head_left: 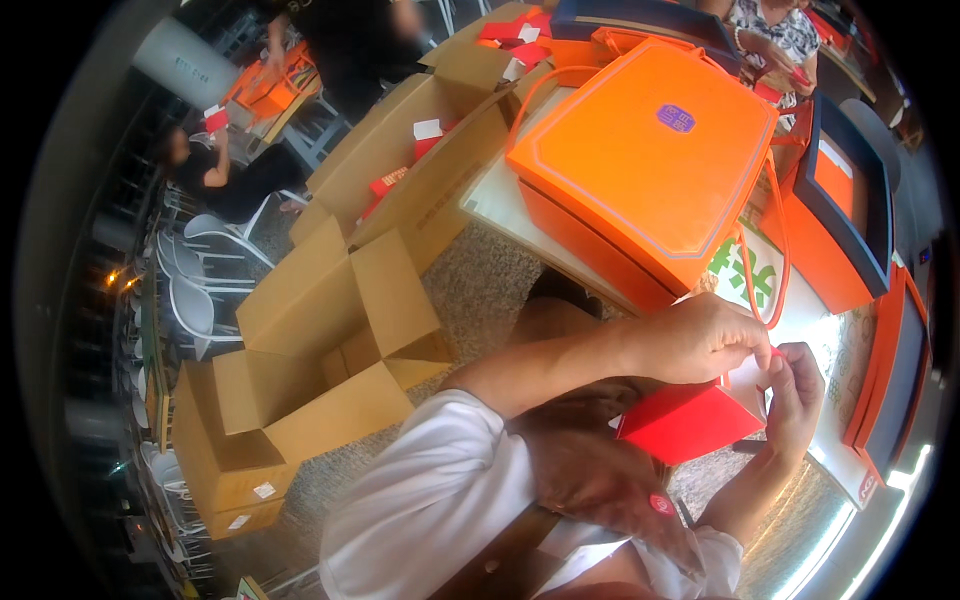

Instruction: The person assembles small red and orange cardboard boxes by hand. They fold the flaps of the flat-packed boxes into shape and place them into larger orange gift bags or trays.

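Between my hands, close to my body, is a small red paper box (pixel 690 425) with a white inside showing at its upper end. My left hand (pixel 705 340) pinches the box's top edge, fingers curled and closed. From the other side my right hand (pixel 797 395) grips the same end, thumb and finger pressed together by a red flap. The two hands almost meet there. Just beyond them a large orange gift box (pixel 645 160) with cord handles rests on the table (pixel 495 200). The underside of the red box is hidden.
Open cardboard cartons (pixel 330 370) stand on the floor at the left. A longer carton (pixel 400 140) behind them holds red boxes. Orange boxes with dark blue rims (pixel 850 200) line the table's right side. White chairs (pixel 195 300) and other people (pixel 225 180) are farther off.
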{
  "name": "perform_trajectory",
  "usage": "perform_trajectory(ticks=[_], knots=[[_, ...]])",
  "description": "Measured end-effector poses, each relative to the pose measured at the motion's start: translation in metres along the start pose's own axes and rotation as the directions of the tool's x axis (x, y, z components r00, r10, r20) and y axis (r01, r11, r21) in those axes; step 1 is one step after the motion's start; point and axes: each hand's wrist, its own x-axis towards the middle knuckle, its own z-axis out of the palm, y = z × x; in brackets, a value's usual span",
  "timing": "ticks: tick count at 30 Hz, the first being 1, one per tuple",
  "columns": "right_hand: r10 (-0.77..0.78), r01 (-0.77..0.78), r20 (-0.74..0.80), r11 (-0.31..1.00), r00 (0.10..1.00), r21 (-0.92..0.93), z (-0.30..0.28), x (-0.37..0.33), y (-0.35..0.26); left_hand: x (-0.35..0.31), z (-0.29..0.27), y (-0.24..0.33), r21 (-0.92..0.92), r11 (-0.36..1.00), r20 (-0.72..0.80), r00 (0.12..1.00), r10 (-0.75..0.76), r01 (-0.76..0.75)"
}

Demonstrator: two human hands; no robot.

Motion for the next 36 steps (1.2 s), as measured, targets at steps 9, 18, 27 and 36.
perform_trajectory(ticks=[9, 18, 27, 36], knots=[[-0.251, 0.262, 0.078, 0.948, 0.965, -0.182, 0.008, 0.005, -0.006, -0.004, -0.004, 0.007, -0.007, 0.953, -0.028, 0.952, -0.304, 0.304], [-0.282, 0.300, 0.113, 0.930, 0.953, -0.211, 0.007, -0.005, -0.015, -0.003, -0.001, 0.003, 0.031, 0.954, -0.031, 0.954, -0.299, 0.300], [-0.323, 0.282, -0.106, 0.916, 0.940, -0.287, 0.009, -0.007, -0.005, -0.037, -0.001, -0.025, -0.384, 0.908, -0.054, 0.977, -0.205, 0.169], [-0.294, 0.278, -0.129, 0.952, 0.947, -0.128, 0.023, -0.011, -0.014, -0.060, -0.001, -0.008, -0.421, 0.854, -0.017, 0.939, -0.344, 0.305]])
